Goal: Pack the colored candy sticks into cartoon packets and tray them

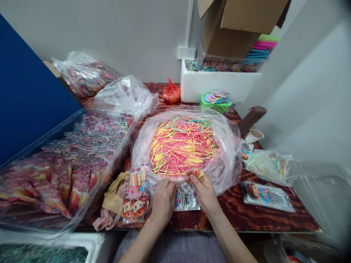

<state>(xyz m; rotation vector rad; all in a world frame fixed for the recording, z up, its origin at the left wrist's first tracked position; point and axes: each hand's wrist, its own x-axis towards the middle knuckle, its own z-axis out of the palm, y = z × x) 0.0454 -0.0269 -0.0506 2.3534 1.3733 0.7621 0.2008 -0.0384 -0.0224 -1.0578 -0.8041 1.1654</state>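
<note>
A wide clear plastic bag (227,128) stands in front of me, heaped with thin pink, yellow and green sticks (183,146). At its near edge, my right hand (204,190) pinches a small bunch of pink and yellow sticks (199,173). A silver printed packet (188,197) lies between my hands. My left hand (164,199) is closed at the packet's left edge, its fingertips partly hidden. Left of that hand, clear printed packets (135,193) with cartoon faces and sticks inside lie overlapping.
On the left is a large clear tub (109,171) full of filled packets. A crumpled cloth (116,197) lies beside it. To the right are a stack of flat packets (267,197), a bag of sticks (267,164), a paper cup (254,136) and a green basket (216,106).
</note>
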